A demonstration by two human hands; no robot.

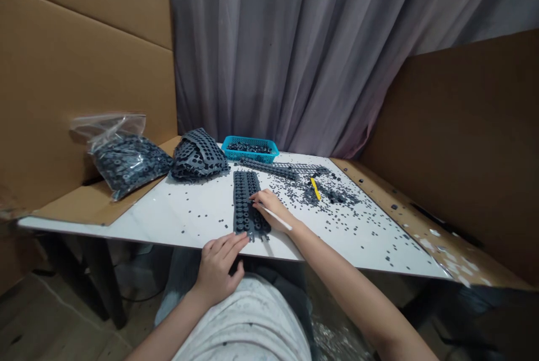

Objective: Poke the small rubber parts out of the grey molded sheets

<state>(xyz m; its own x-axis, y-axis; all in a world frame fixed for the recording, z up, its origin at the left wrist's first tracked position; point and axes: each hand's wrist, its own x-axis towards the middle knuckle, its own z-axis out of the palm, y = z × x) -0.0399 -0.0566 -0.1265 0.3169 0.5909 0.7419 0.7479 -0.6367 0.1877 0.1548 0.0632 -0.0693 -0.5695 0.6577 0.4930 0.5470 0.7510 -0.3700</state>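
A dark grey rubbery sheet [241, 195] with rows of round ring-shaped pieces lies lengthwise in front of me, its near end by the table's front edge. My left hand [221, 260] rests at that near end, fingers stretched out flat and fingertips touching the sheet's lower left corner. Pinched in my right hand [272, 208] is a thin white stick-like tool [278, 218], its rear end slanting back over my wrist. The fingertips are over the middle of the sheet; what the tool's tip touches is too small to make out.
Small dark cut-out bits [332, 195] litter the table's right side around a yellow cutter-like tool [315, 188]. Behind are a rolled perforated strip [269, 168], a blue basket [275, 153] of dark pieces, a perforated-sheet bundle [197, 156] and a filled clear bag [126, 161]. Cardboard walls [92, 69] flank the table.
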